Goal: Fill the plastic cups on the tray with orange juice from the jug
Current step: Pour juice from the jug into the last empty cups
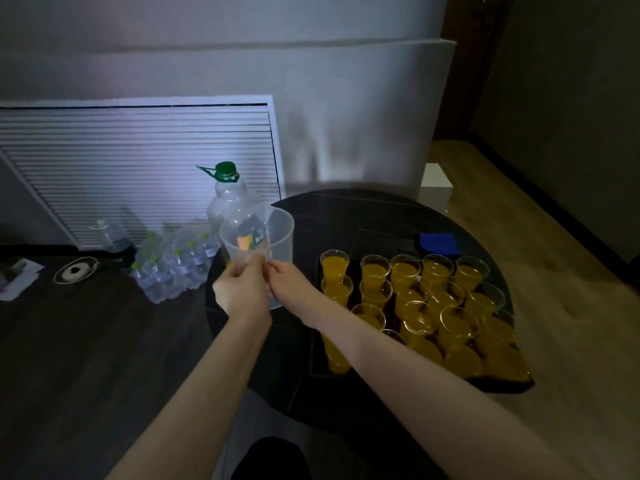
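Both bare forearms reach forward: left hand (239, 289) grips the empty clear plastic jug (258, 237), right hand (289, 282) pinches its base; filled clear plastic cups (401, 271) on the black tray (313, 355) stand rightward, nearer the right hand.

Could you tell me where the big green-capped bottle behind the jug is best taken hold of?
By the green loop handle at its neck, from above: the bottle stands upright, its body too broad for one hand, and the jug blocks the near side.
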